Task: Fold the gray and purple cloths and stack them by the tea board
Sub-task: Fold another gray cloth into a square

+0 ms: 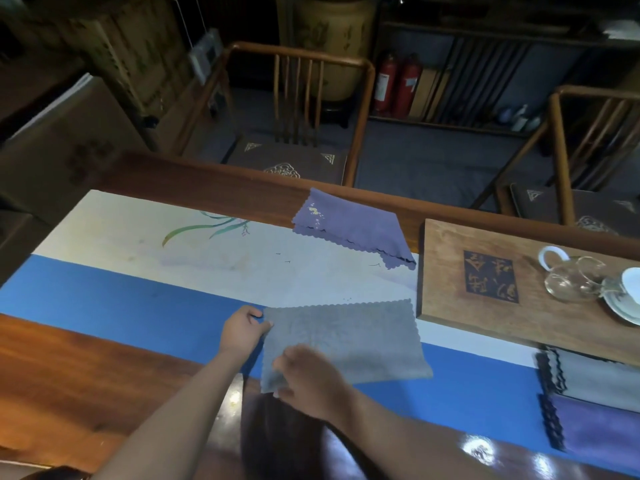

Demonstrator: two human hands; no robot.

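A gray cloth with scalloped edges lies flat on the blue and white table runner, just left of the wooden tea board. My left hand pinches its far left corner. My right hand pinches the near left corner at the table's front. A purple cloth with a small embroidered flower lies loosely folded farther back, half on the runner and half on the bare wood. At the right edge, a folded gray cloth and a folded purple cloth lie below the tea board.
The tea board carries a glass pitcher, a white-handled cup and a saucer. Two wooden chairs stand beyond the table's far edge. Two red fire extinguishers stand on the floor behind.
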